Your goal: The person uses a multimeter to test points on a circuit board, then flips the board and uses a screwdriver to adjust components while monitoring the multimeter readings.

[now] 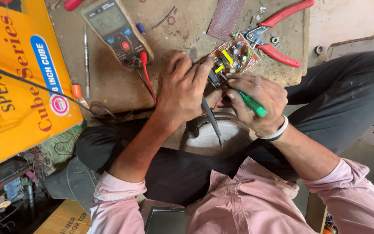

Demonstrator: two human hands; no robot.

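While my left hand [182,89] pinches the small brown circuit board [234,56] (black probe tucked under), my right hand [259,100] grips a green-handled screwdriver [253,104] tight.

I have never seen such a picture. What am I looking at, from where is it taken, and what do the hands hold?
A camera on a person's head looks down at their own two hands, with no machine involved. The left hand steadies a small circuit board at the edge of a worn work surface. The right hand holds a green-handled tool against it. A black probe hangs between the hands. On the surface lie a multimeter and red-handled pliers. A yellow box stands left.
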